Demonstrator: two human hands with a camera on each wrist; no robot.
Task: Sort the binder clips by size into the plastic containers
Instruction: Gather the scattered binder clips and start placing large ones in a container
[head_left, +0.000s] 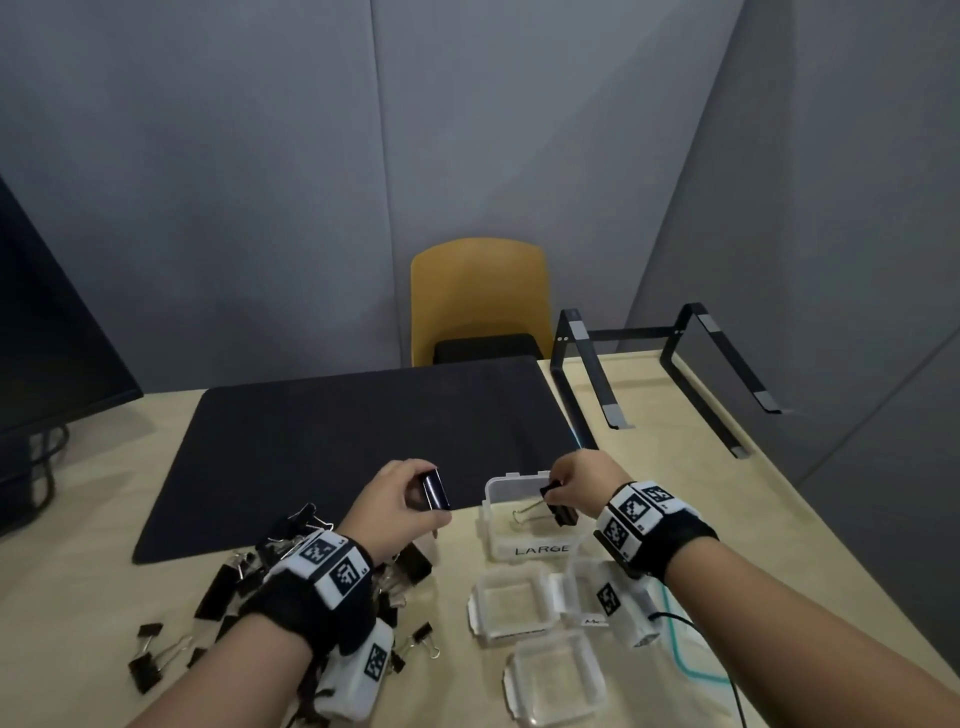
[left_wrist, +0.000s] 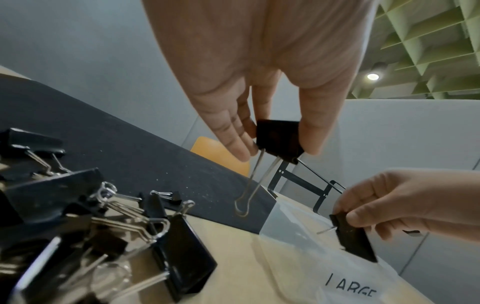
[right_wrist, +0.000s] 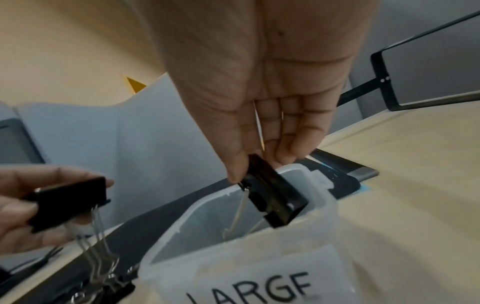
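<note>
The large binder clip (right_wrist: 275, 195) in the right hand (right_wrist: 259, 98) hangs over the open mouth of the LARGE container (right_wrist: 306, 242), pinched at its upper end between thumb and fingertips, with its wire handles dangling down inside the walls. Its lower corner sits close to the container's near rim, so a release from here could catch that rim and tip the clip out onto the table (head_left: 753, 493), or nudge the light plastic container itself.

Left of the LARGE container, the left hand (left_wrist: 259, 82) holds a second large clip (left_wrist: 279, 139) in the air, thumb on one side and fingers on the other, handles hanging free. Both hands converge on the same opening; if the second clip arrives too soon, the hands or the dangling handles may tangle.

In front of the LARGE container stand three smaller containers (head_left: 511, 603), one partly hidden under the right wrist, which could sweep it aside.

Further left of the LARGE container lies the unsorted pile of clips (head_left: 228, 587), where interlocked handles could drag extra clips along. Behind it lies a dark mat (head_left: 337, 415).
</note>
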